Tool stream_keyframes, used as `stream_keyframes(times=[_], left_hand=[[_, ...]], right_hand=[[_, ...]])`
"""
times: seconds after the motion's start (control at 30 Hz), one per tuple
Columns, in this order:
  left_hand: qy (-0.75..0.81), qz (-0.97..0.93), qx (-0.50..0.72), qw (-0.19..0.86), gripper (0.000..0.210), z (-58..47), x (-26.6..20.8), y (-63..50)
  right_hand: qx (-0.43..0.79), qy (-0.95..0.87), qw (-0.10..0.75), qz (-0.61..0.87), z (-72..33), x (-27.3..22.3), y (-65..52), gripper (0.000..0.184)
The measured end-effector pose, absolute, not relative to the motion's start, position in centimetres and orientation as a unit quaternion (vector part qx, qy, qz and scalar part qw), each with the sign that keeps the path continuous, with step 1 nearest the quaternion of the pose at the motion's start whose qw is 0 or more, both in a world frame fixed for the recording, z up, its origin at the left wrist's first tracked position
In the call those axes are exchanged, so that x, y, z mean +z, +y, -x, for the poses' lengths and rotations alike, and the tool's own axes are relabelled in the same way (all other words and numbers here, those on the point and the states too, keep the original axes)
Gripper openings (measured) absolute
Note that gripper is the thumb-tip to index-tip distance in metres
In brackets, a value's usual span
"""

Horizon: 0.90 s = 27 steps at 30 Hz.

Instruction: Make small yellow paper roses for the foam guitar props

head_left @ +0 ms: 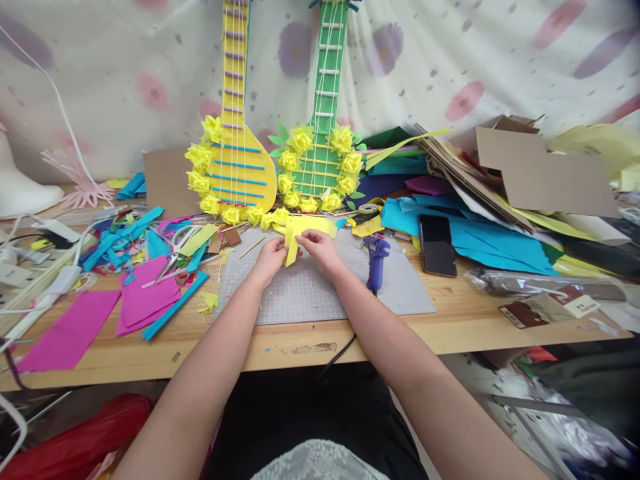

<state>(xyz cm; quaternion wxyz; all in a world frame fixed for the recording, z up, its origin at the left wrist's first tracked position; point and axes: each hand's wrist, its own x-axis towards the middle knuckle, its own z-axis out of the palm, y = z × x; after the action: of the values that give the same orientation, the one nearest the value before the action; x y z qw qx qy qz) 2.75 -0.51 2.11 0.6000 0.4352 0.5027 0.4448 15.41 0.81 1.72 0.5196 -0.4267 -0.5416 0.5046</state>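
Observation:
Over the grey cutting mat, my left hand (pixel 271 260) pinches the left side of a yellow crepe paper strip (pixel 293 244). My right hand (pixel 320 249) has its thumb and fingers closed on the same strip from the right. More yellow paper (pixel 324 227) lies just behind the hands. The cutting mat (pixel 290 307) stretches beneath both forearms. To the right of my right hand, a blue glue gun (pixel 376 261) rests on the mat. Some fingertips are hidden behind the paper.
Behind stand a yellow paper guitar (pixel 250 163) and a green paper guitar (pixel 325 120), both trimmed with yellow paper flowers. Scissors (pixel 180 248), pink paper (pixel 149 293) and blue scraps lie left. A phone (pixel 437 245), blue paper (pixel 480 233) and stacked cardboard (pixel 543 173) occupy the right.

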Motion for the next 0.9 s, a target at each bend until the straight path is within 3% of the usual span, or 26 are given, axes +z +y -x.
stream_keyframes(times=[0.27, 0.53, 0.9], left_hand=[[0.438, -0.383, 0.435, 0.688, 0.017, -2.6, 2.1, -0.6], [0.451, -0.337, 0.460, 0.687, 0.016, -2.9, 2.4, -0.7], [0.403, -0.383, 0.462, 0.691, 0.020, -3.1, 1.7, -0.8]], right_hand=[[0.426, -0.564, 0.503, 0.497, -15.4, 0.1, 1.9, 0.021], [0.391, -0.588, 0.503, 0.498, -15.3, 0.2, 1.5, 0.022], [0.465, -0.541, 0.510, 0.481, -14.8, 0.7, 1.3, 0.022]])
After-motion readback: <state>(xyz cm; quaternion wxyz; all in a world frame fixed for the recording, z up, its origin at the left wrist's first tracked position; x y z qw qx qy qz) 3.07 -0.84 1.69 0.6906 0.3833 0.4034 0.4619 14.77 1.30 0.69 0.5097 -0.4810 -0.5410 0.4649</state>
